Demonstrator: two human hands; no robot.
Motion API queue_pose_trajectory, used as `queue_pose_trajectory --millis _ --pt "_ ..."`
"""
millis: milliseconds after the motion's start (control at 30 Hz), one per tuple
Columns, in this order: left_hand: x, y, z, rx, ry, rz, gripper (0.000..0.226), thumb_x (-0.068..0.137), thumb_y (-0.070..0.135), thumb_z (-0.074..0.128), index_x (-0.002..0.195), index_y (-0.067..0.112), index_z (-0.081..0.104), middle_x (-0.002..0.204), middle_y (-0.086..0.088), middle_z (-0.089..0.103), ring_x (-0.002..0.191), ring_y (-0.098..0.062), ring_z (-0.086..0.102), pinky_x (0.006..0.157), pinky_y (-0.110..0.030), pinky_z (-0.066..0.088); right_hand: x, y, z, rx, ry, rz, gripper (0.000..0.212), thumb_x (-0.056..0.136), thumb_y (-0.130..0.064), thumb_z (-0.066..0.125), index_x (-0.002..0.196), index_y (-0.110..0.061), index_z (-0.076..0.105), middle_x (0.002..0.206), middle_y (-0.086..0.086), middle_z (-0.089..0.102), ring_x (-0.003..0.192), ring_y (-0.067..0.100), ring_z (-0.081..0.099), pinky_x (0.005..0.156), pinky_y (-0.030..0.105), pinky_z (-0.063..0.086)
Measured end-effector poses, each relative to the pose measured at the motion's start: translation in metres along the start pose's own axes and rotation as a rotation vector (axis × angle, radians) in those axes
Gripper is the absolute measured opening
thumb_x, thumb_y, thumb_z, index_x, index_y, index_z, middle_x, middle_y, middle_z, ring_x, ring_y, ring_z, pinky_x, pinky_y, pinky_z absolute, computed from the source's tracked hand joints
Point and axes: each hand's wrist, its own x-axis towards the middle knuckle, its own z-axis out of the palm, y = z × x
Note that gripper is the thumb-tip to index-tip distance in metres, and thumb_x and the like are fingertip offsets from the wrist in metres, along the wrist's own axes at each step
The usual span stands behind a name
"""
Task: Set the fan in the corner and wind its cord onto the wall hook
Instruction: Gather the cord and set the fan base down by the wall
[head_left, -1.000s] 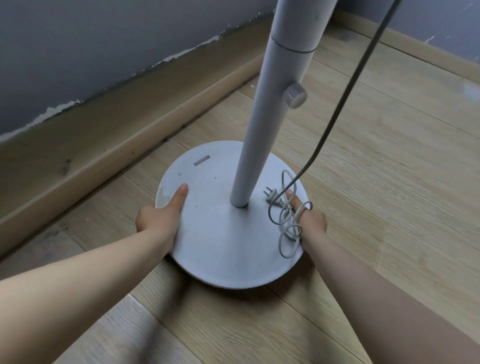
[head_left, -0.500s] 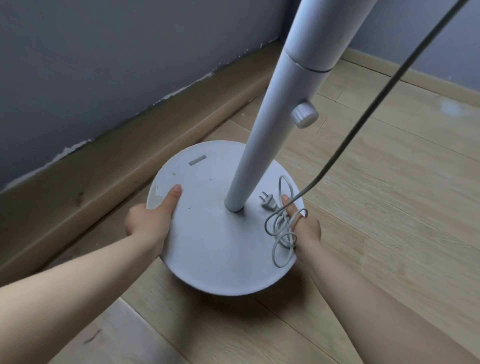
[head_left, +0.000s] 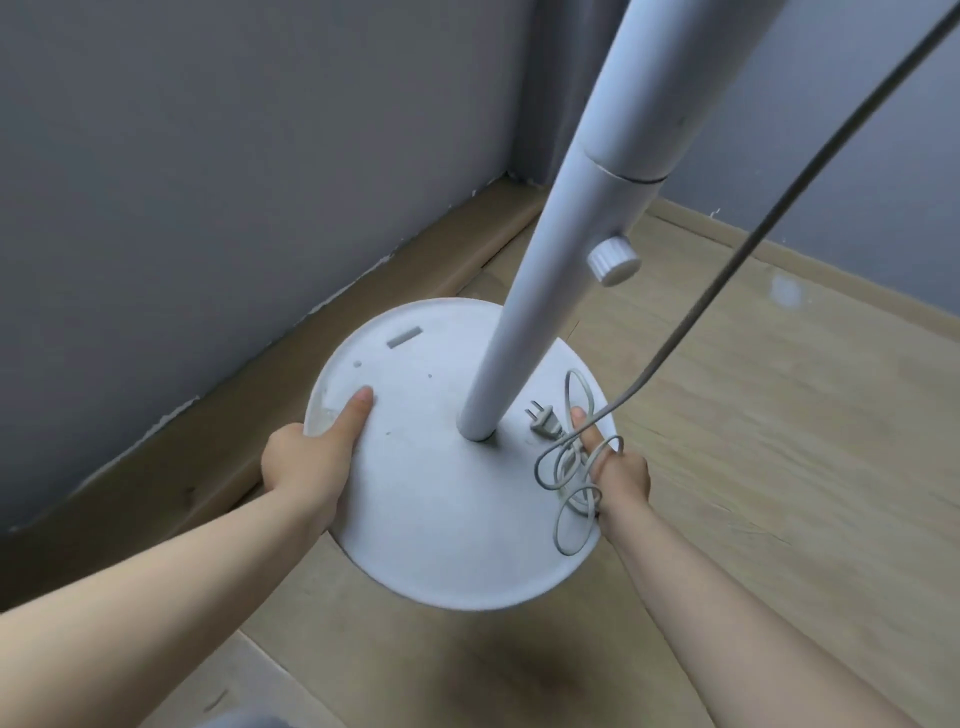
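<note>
The fan's round white base (head_left: 441, 499) sits low over the wooden floor near the left wall's skirting. Its white pole (head_left: 540, 312) rises up and right, with a knob (head_left: 613, 260) on it. My left hand (head_left: 306, 457) grips the base's left rim, thumb on top. My right hand (head_left: 618, 467) grips the right rim, thumb on top. The grey cord (head_left: 571, 467) lies in loose loops over my right hand and the base, its plug (head_left: 543, 423) by the pole's foot. The fan's head and the wall hook are out of view.
Grey walls meet in a corner (head_left: 519, 171) behind the pole. A wooden skirting board (head_left: 311, 332) runs along the left wall and another along the back wall. Light wooden floor (head_left: 779, 467) spreads to the right.
The base, held in both hands, has moved forward along the left wall toward the corner. Both grips are unchanged, and the corner has come into view.
</note>
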Motion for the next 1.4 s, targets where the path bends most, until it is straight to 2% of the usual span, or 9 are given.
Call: queue_pose_trajectory --millis 200,367,533,667,733,833,1133,1267,1400 --pt "-0.088 0.127 -0.023 0.014 -0.103 0.055 0.065 0.062 0.068 0.072 0.092 0.01 0.067 0.088 0.0 0.066 0.078 -0.02 0.063 0.064 -0.032 0.047 -0.074 -0.116 -0.09 0.087 0.071 -0.051 0.062 0.052 -0.07 0.073 0.066 -0.012 0.06 0.072 0.005 0.066 0.072 0.029 0.063 0.078 0.041 0.053" --pt "-0.164 0.235 -0.056 0.049 -0.176 0.093 0.07 0.056 0.071 0.073 0.091 0.01 0.067 0.092 -0.003 0.068 0.082 -0.025 0.066 0.075 -0.038 0.055 -0.152 -0.21 -0.164 0.188 0.109 -0.089 0.057 0.055 -0.065 0.076 0.062 -0.012 0.057 0.063 0.003 0.056 0.062 0.022 0.052 0.061 0.034 0.045" --pt "-0.244 0.336 -0.101 0.081 -0.287 0.19 0.057 0.065 0.061 0.075 0.086 0.009 0.069 0.089 -0.004 0.069 0.08 -0.025 0.066 0.077 -0.04 0.054 -0.241 -0.288 -0.234 0.277 0.167 -0.119 0.048 0.064 -0.056 0.077 0.061 -0.014 0.053 0.059 0.0 0.052 0.057 0.021 0.047 0.056 0.029 0.039" --pt "-0.304 0.394 -0.136 0.109 -0.351 0.255 0.059 0.068 0.057 0.075 0.087 0.001 0.069 0.082 -0.006 0.067 0.076 -0.027 0.063 0.074 -0.038 0.05 -0.313 -0.317 -0.282 0.308 0.22 -0.092 0.047 0.065 -0.053 0.078 0.058 -0.014 0.054 0.058 0.001 0.053 0.056 0.021 0.05 0.058 0.032 0.043" --pt "-0.333 0.409 -0.153 0.121 -0.382 0.26 0.055 0.068 0.055 0.076 0.083 0.003 0.07 0.082 -0.007 0.069 0.077 -0.028 0.065 0.073 -0.038 0.051 -0.347 -0.324 -0.301 0.324 0.242 -0.076 0.044 0.065 -0.052 0.079 0.061 -0.013 0.059 0.061 0.002 0.057 0.059 0.022 0.053 0.06 0.033 0.045" --pt "-0.367 0.422 -0.173 0.144 -0.43 0.27 0.048 0.067 0.055 0.076 0.077 0.008 0.071 0.087 -0.009 0.072 0.081 -0.028 0.068 0.076 -0.04 0.055 -0.387 -0.328 -0.331 0.336 0.284 -0.067 0.045 0.064 -0.051 0.079 0.064 -0.012 0.058 0.064 0.004 0.055 0.061 0.021 0.051 0.06 0.031 0.042" --pt "-0.425 0.427 -0.182 0.229 -0.518 0.376 0.063 0.063 0.063 0.074 0.08 0.003 0.069 0.089 -0.018 0.072 0.084 -0.035 0.068 0.078 -0.048 0.055 -0.457 -0.321 -0.388 0.375 0.392 -0.089 0.044 0.069 -0.048 0.078 0.059 -0.012 0.054 0.059 0.003 0.051 0.056 0.021 0.047 0.054 0.029 0.039" --pt "-0.447 0.432 -0.174 0.239 -0.556 0.41 0.059 0.068 0.06 0.073 0.081 0.002 0.069 0.088 -0.019 0.071 0.081 -0.035 0.068 0.072 -0.043 0.054 -0.468 -0.315 -0.41 0.409 0.417 -0.076 0.048 0.065 -0.054 0.078 0.063 -0.011 0.055 0.063 0.005 0.052 0.059 0.022 0.048 0.056 0.031 0.041" --pt "-0.472 0.436 -0.163 0.23 -0.597 0.445 0.059 0.069 0.058 0.073 0.081 0.001 0.068 0.075 -0.016 0.068 0.067 -0.028 0.061 0.061 -0.033 0.046 -0.473 -0.312 -0.437 0.445 0.447 -0.077 0.048 0.061 -0.055 0.08 0.058 -0.014 0.055 0.063 0.005 0.056 0.061 0.023 0.052 0.059 0.034 0.043"
